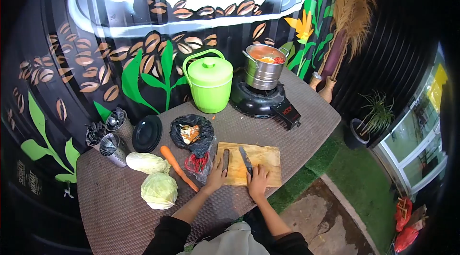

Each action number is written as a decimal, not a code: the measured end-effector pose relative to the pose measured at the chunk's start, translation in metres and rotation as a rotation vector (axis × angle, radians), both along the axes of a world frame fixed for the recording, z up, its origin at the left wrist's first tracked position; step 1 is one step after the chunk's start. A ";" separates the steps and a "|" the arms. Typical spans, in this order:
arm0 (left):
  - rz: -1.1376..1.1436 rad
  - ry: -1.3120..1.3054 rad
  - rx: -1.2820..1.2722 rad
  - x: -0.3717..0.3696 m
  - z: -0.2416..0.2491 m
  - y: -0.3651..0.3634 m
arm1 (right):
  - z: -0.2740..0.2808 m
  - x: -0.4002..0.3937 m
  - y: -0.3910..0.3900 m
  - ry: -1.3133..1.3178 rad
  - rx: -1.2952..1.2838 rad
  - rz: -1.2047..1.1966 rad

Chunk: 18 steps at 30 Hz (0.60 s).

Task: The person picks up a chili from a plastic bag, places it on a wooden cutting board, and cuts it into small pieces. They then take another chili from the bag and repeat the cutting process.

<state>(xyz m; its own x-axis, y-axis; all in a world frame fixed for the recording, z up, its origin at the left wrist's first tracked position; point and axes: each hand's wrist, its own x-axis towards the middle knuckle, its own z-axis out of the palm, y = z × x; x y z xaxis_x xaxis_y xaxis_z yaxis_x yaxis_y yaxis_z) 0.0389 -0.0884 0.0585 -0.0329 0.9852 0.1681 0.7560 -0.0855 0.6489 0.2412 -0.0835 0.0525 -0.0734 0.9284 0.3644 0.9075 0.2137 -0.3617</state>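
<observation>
A knife (246, 156) lies across the wooden cutting board (266, 159), its blade pointing away from me. My right hand (258, 181) is on the board with its fingers closed at the dark handle. At the board's left edge rests my left hand (217, 174), its fingers stretched out beside a long dark slot in the wood. A clear plastic bag of red chilies (197, 163) is just left of that hand. Further left are a carrot (178, 167), a round cabbage (159, 191) and a longer pale cabbage (147, 163).
A black bag with scraps (190, 133) sits behind the chilies. At the back stand a lidded green bucket (211, 85) and a steel pot (264, 70) on a black stove (258, 99). Metal cutlery holders (114, 148) and black plates (147, 133) occupy the table's left side.
</observation>
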 end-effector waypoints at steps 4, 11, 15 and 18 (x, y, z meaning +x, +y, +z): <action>-0.136 -0.079 0.119 -0.030 -0.004 -0.002 | -0.003 0.003 0.006 -0.028 0.054 0.004; 0.240 -0.080 0.357 -0.083 0.033 -0.047 | 0.015 -0.007 0.012 -0.038 0.013 0.021; 0.437 -0.176 0.341 -0.077 0.028 -0.052 | 0.016 -0.028 0.011 -0.022 -0.034 0.178; 0.487 -0.048 0.326 -0.075 0.016 -0.042 | 0.020 -0.046 0.012 -0.001 -0.074 0.182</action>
<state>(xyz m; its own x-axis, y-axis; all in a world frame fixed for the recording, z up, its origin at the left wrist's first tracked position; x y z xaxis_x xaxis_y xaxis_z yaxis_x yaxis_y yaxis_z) -0.0359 -0.1303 0.0748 -0.4840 0.7523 0.4469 0.7287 0.0638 0.6819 0.1955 -0.0716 0.0721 -0.2428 0.9240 0.2954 0.8564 0.3472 -0.3821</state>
